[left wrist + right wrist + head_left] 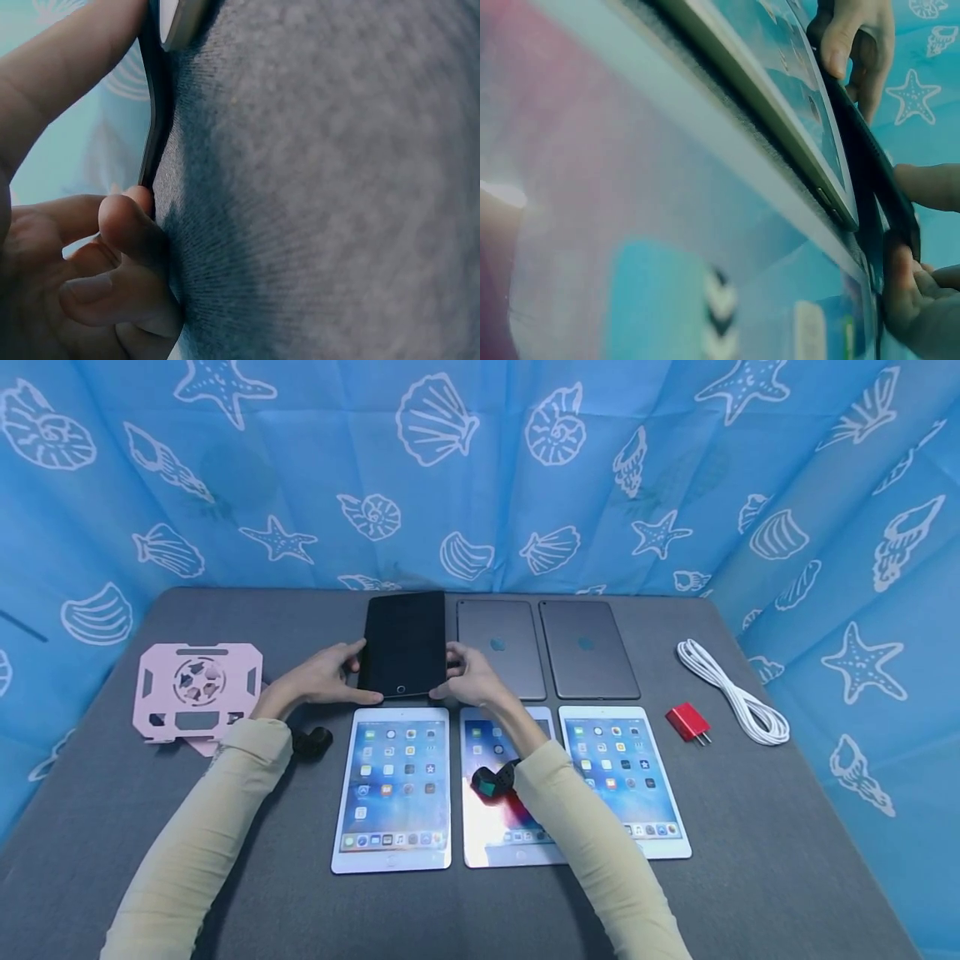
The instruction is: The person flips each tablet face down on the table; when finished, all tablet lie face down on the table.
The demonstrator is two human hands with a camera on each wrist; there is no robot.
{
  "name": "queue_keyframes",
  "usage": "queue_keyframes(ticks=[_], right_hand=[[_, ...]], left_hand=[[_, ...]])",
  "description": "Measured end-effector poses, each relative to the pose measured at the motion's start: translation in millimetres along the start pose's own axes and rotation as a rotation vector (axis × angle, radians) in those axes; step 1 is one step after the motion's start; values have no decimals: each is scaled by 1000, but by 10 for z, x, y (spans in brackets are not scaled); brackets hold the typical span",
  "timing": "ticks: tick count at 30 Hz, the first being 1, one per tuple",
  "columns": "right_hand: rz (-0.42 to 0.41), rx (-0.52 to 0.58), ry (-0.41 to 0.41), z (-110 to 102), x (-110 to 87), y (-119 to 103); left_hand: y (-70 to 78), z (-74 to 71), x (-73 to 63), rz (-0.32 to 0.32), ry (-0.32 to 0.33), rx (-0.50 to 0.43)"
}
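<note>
A tablet with a black screen [405, 643] lies in the back row, left of two grey tablets, its round button facing the front. My left hand [326, 675] grips its left side, thumb along the front-left corner. At the opposite side, my right hand [474, 677] pinches the front-right corner. In the right wrist view the black tablet [870, 161] is seen edge-on between both hands, its near end apparently a little raised. Only a thin dark edge of the tablet [154, 112] shows in the left wrist view, close to the grey cloth.
Two grey tablets [498, 647] lie face down behind the front row. Nearest stand three white tablets with lit screens [393, 789], side by side, under the right forearm. A pink fan stand [198, 689] lies left; a red charger plug [686, 721] and white cable [731, 693] lie right.
</note>
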State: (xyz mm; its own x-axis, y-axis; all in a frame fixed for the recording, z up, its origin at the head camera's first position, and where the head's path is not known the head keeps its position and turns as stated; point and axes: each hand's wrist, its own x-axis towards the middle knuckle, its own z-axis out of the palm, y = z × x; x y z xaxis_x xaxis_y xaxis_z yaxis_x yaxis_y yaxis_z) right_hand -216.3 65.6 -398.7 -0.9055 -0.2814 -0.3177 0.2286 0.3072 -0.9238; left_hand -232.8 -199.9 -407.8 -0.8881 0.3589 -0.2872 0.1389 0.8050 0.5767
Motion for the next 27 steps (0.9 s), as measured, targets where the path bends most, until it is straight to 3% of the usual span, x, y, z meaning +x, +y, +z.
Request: queue_keyframes(ticks=[13,27], right_hand=[[-54,16,18,14,-105,-83],[-158,-10,43,-16,-210,-126]], left_hand=[[71,33,-4,-28,53,57],[153,33,5,37,50,34]])
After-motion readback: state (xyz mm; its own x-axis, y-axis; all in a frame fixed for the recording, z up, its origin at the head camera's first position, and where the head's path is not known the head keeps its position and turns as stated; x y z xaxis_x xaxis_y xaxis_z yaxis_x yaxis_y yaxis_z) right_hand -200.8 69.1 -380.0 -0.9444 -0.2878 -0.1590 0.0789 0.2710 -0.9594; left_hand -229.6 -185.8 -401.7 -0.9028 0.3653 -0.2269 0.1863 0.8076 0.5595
